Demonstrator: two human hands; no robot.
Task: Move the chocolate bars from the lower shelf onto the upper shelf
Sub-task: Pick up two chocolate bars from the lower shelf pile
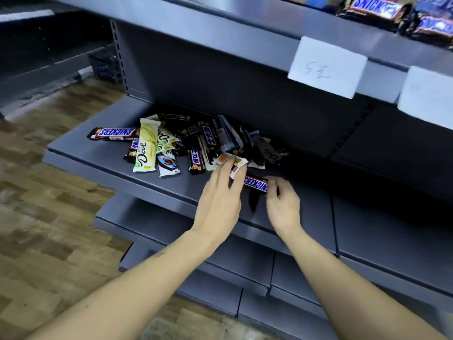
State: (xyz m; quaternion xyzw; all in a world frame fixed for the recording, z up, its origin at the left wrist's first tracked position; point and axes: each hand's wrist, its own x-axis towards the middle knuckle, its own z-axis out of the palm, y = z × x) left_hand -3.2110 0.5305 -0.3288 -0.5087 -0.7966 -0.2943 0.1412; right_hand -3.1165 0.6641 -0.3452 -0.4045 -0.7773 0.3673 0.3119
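A heap of chocolate bars (196, 143) lies on the grey lower shelf (103, 163): Snickers, white Dove bars and dark wrappers. My left hand (220, 195) reaches to the heap's near edge, its fingers curled over a small white-wrapped bar (239, 165). Just to its right, my right hand (283, 200) pinches the right end of a Snickers bar (256, 184) that lies on the shelf. The upper shelf (245, 33) runs across the top, with Snickers bars (375, 8) on it at the far right.
Two white paper tags (326, 67) hang from the upper shelf's front edge, right above the hands. More grey shelves (220, 263) step out below. A wooden floor (49, 217) lies to the left, with another dark shelf unit behind it.
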